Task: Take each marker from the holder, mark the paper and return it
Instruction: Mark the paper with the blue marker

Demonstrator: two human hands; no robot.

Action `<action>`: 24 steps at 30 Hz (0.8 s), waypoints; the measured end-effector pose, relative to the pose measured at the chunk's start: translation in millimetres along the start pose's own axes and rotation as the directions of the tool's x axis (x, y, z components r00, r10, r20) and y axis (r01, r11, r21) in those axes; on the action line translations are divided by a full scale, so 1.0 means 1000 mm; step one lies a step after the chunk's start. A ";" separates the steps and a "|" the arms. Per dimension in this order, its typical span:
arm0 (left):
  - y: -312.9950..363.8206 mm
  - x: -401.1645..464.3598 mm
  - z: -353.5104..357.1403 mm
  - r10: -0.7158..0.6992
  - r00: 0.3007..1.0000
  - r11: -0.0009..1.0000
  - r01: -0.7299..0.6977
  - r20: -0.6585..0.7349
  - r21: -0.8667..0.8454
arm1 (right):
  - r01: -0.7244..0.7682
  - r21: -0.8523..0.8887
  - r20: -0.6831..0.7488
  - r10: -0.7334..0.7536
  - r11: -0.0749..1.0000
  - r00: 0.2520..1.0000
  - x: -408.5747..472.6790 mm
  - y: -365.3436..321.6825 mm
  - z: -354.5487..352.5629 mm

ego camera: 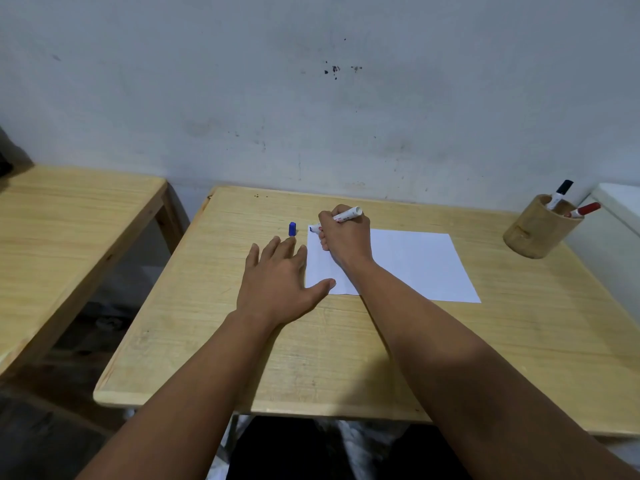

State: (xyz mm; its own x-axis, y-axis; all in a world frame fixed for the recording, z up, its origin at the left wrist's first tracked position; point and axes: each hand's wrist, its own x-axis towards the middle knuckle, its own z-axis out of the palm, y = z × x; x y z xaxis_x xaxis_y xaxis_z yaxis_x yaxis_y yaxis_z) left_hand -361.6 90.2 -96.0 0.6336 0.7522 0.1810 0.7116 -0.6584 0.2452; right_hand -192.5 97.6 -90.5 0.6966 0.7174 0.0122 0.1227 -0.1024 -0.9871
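A white sheet of paper (412,265) lies on the wooden table (346,358). My right hand (344,237) grips a white marker (348,215) with its tip down at the paper's far left corner, where a short blue mark (314,230) shows. The marker's blue cap (292,229) stands on the table just left of the paper. My left hand (277,278) rests flat with fingers spread, its thumb on the paper's left edge. A round wooden holder (538,230) at the far right holds a black-capped marker (560,194) and a red-capped marker (583,210).
A second wooden table (69,230) stands to the left across a gap. A stained grey wall (311,98) runs right behind both tables. A white object (620,206) sits at the right edge beside the holder.
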 end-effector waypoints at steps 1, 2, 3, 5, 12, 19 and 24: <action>0.000 0.000 0.000 -0.001 1.000 1.000 0.001 -0.001 0.000 | 0.010 0.015 -0.006 -0.010 1.000 1.000 -0.001 -0.001 0.000; -0.001 0.001 0.000 -0.002 1.000 1.000 0.002 0.001 -0.002 | 0.017 0.035 -0.014 -0.017 0.999 1.000 -0.001 -0.003 -0.001; -0.001 0.001 0.000 -0.004 1.000 1.000 0.004 0.004 -0.004 | 0.021 0.054 -0.021 -0.020 0.998 1.000 -0.002 -0.006 -0.002; -0.001 0.000 0.000 -0.005 1.000 1.000 0.005 0.004 -0.006 | 0.024 0.093 -0.029 -0.022 0.995 0.999 -0.001 -0.013 -0.006; 0.001 -0.001 -0.006 -0.016 1.000 0.999 0.016 -0.007 -0.045 | -0.047 0.385 0.084 0.015 0.922 0.996 0.000 -0.063 -0.039; -0.001 0.036 -0.018 -0.304 0.946 0.879 0.234 -0.110 -0.417 | -0.054 0.221 0.078 0.038 0.974 0.996 -0.006 -0.062 -0.071; -0.011 0.065 -0.015 -0.316 0.946 0.912 0.284 -0.066 -0.294 | -0.001 0.092 0.167 -0.014 0.996 0.986 -0.014 -0.044 -0.083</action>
State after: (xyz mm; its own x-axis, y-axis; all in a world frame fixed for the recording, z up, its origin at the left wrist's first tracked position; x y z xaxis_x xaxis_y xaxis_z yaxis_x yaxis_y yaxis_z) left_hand -332.8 146.5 -72.7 0.3545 0.9218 0.1568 0.7401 -0.3791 0.5555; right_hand -149.0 34.9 -33.9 0.5674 0.8235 -0.0007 0.0561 -0.0395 -0.9976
